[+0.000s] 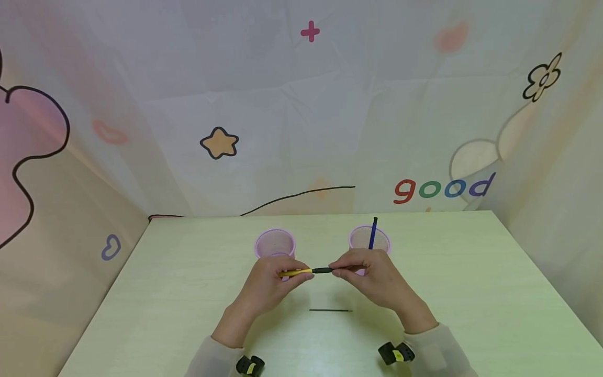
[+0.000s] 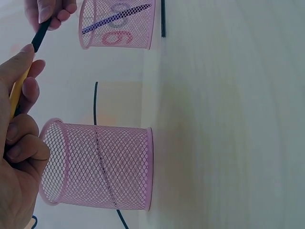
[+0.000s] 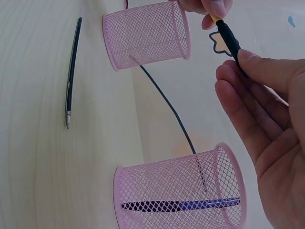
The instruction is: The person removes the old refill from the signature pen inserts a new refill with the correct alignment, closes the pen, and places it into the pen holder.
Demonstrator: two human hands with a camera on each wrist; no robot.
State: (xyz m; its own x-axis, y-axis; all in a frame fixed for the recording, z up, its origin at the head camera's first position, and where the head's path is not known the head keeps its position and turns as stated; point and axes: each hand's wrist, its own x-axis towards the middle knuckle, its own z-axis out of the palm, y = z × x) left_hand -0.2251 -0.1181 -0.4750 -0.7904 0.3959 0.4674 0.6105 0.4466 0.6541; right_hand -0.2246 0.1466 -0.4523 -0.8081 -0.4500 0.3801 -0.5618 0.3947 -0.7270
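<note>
A yellow pen with a black grip section is held level between both hands above the table. The left hand grips its yellow barrel. With thumb and fingertips the right hand pinches the black end. Below them on the table lies a thin dark pen refill, its metal tip clear in the right wrist view. Behind the left hand stands a pink mesh pen holder. Another pink mesh pen holder, behind the right hand, has a blue pen leaning in it.
The pale wooden table reaches back to a printed curtain, which also hangs at both sides. Both pen holders stand upright, side by side, with a gap between them. Black straps sit around the sleeved wrists.
</note>
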